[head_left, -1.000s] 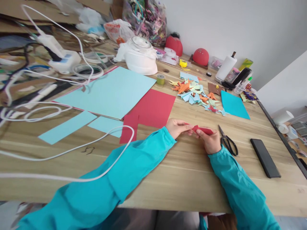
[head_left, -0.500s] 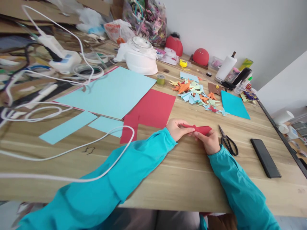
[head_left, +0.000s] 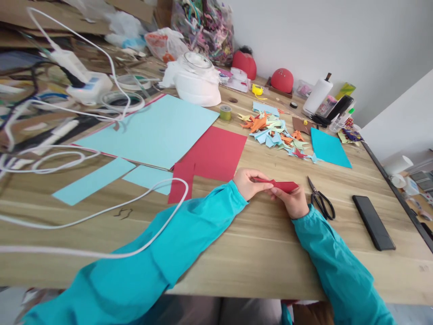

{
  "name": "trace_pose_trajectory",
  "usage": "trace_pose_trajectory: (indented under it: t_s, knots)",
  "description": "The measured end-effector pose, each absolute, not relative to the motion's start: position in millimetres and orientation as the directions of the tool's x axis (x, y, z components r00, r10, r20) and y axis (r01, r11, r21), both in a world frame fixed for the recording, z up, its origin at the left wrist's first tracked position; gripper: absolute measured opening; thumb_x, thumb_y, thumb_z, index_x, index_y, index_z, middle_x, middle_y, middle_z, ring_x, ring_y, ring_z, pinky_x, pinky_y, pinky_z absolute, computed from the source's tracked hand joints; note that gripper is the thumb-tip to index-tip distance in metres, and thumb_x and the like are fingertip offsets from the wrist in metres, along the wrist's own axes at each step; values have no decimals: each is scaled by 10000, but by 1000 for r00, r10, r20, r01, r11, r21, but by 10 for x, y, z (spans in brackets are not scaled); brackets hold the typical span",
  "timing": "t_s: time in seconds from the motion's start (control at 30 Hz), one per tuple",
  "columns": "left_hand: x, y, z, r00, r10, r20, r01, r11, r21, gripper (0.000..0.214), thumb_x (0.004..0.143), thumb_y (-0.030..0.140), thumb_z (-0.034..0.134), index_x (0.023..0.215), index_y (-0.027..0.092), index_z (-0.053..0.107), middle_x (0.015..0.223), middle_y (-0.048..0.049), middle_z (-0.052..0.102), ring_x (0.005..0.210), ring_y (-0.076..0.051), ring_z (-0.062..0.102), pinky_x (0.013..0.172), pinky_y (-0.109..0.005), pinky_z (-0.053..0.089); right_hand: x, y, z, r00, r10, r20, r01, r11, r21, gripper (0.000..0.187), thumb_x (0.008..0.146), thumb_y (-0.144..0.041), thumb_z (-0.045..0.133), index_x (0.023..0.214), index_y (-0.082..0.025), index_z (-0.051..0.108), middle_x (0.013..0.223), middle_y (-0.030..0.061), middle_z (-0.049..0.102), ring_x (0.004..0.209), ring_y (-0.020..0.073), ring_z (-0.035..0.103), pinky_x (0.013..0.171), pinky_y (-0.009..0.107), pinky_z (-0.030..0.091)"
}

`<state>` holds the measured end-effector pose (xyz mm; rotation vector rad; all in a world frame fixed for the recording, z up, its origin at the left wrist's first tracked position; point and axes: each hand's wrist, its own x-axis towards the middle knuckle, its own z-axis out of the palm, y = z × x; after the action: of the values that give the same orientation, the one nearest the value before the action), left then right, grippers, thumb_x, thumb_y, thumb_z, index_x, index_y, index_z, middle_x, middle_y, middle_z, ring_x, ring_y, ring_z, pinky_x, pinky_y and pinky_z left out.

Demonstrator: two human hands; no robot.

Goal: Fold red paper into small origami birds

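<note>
My left hand (head_left: 248, 182) and my right hand (head_left: 293, 201) both pinch a small folded piece of red paper (head_left: 283, 185) just above the wooden table (head_left: 264, 243). The left fingers close on its left end, the right fingers on its middle and right part. Both arms wear teal sleeves. A large red sheet (head_left: 214, 155) lies just behind my left hand. Black scissors (head_left: 320, 201) lie to the right of my right hand.
A black phone (head_left: 373, 222) lies at the right. Folded paper figures (head_left: 275, 131) are piled at the back, beside a teal sheet (head_left: 329, 148). Light blue sheets (head_left: 152, 128) and white cables (head_left: 101, 212) cover the left. A white kettle (head_left: 198, 81) and clutter stand at the back.
The red paper has turned slightly and flattened between my fingers; both hands stay in almost the same place.
</note>
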<state>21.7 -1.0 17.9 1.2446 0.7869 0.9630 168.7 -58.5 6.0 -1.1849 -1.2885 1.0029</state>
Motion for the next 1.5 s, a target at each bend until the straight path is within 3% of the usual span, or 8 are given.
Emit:
trace_pose_trajectory:
  t_s: [0.17,0.4,0.57,0.8,0.97,1.1,1.23,1.5]
  knots:
    - [199,34,212,352,936,10,-165,52,985,221,437,241,807,554,134,653,486,3,641,496,-140,609,545,-251,508,1672,-569,48,45,996,81,-57,84,-995,172,700,-351,702,773,-197,722,673,22,716,509,150,636,489,273,533]
    - [164,67,212,352,936,30,-201,44,979,203,496,260,797,562,119,666,485,-12,638,475,-114,583,560,-250,499,1709,-556,16,187,982,-1,-122,22,-992,180,644,-339,750,653,-168,696,581,19,691,435,125,601,430,229,498]
    - [199,103,143,332,939,-89,-315,199,928,297,432,278,830,605,104,661,490,-14,632,453,-122,587,522,-269,515,1709,-549,8,208,977,-51,-200,-9,-980,269,678,-409,710,618,-150,669,544,26,671,422,113,586,424,216,482]
    - [186,191,126,331,928,-168,-389,297,872,373,335,283,861,560,96,630,464,-19,620,436,-129,590,462,-254,514,1813,-474,18,460,888,23,-240,150,-959,295,670,-434,706,647,-143,657,529,11,647,431,83,555,429,187,442]
    - [214,103,152,414,892,-182,-290,318,902,364,355,314,856,545,94,637,470,-32,628,463,-145,609,484,-265,531,1771,-486,-22,354,927,122,-158,188,-969,288,660,-414,721,830,-191,653,675,-5,673,536,113,578,502,238,472]
    - [245,37,170,430,884,-186,-216,300,929,311,397,284,845,557,100,652,468,-21,628,457,-140,607,529,-285,547,1761,-504,-57,251,956,152,-6,159,-987,201,666,-365,727,719,-180,669,595,-8,638,516,116,547,510,252,460]
    - [256,14,143,429,895,-125,-185,222,957,247,443,253,826,570,119,662,489,-8,641,451,-122,596,538,-268,540,1765,-519,-26,228,964,133,5,135,-991,211,606,-307,776,772,-203,698,634,-6,656,539,127,562,537,265,470]
    - [241,0,73,534,845,9,-177,101,979,194,519,273,781,569,129,662,507,-19,646,487,-122,592,549,-248,511,1738,-562,74,150,975,165,52,159,-986,94,634,-317,750,635,-229,717,621,7,667,605,163,591,611,303,485]
